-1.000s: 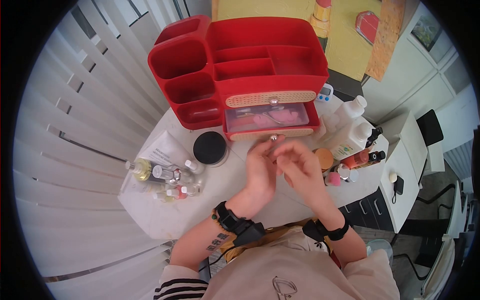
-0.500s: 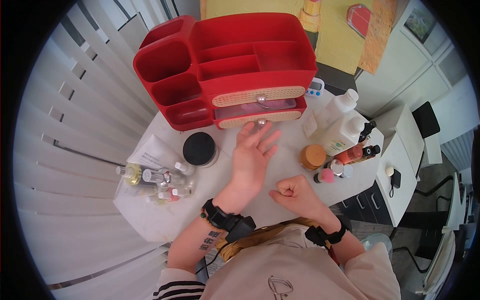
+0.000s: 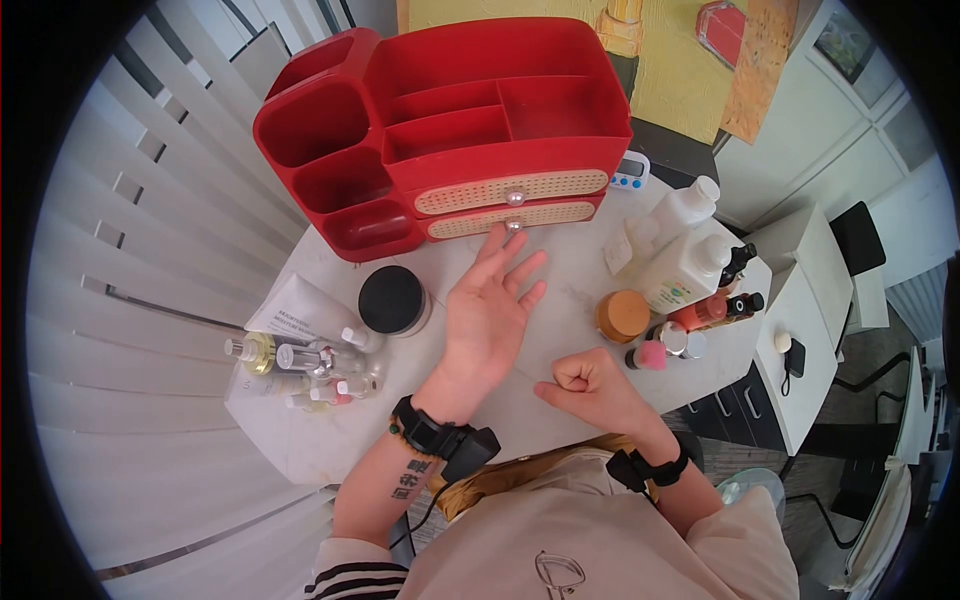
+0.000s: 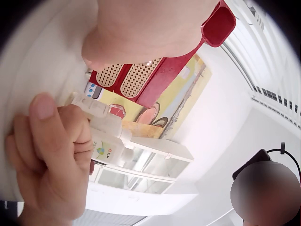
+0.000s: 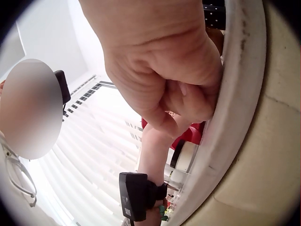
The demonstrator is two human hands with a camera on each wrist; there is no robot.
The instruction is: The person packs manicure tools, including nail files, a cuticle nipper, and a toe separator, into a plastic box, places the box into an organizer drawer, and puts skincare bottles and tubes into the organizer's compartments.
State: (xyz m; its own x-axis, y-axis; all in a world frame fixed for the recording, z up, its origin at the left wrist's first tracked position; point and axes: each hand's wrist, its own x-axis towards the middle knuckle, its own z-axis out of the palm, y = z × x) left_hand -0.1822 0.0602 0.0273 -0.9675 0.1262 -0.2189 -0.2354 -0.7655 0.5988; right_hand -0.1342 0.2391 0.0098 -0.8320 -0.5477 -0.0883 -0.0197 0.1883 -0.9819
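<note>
A red desktop organizer (image 3: 500,150) stands at the back of the white table, with two drawers in its front. My left hand (image 3: 485,320) is stretched palm up toward the lower drawer (image 3: 465,222), its fingertips right at the pearl-like knob (image 3: 514,227). The upper drawer (image 3: 555,185) sits flush above it. Both drawer fronts are woven beige panels. Near the table's front edge my right hand (image 3: 595,390) is curled into a fist, and nothing shows between its fingers in either the left wrist view or the right wrist view.
Left of my left hand are a black-lidded jar (image 3: 392,300), a white tube (image 3: 305,310) and several small bottles (image 3: 325,358). On the right stand white bottles (image 3: 690,270), an orange-lidded jar (image 3: 623,316) and a pink-topped bottle (image 3: 652,354). A small timer (image 3: 630,172) lies behind them.
The lower drawer, open at first with pink items inside, has slid shut under my left hand's fingers. My right hand has drawn away from the left one and closed into a fist.
</note>
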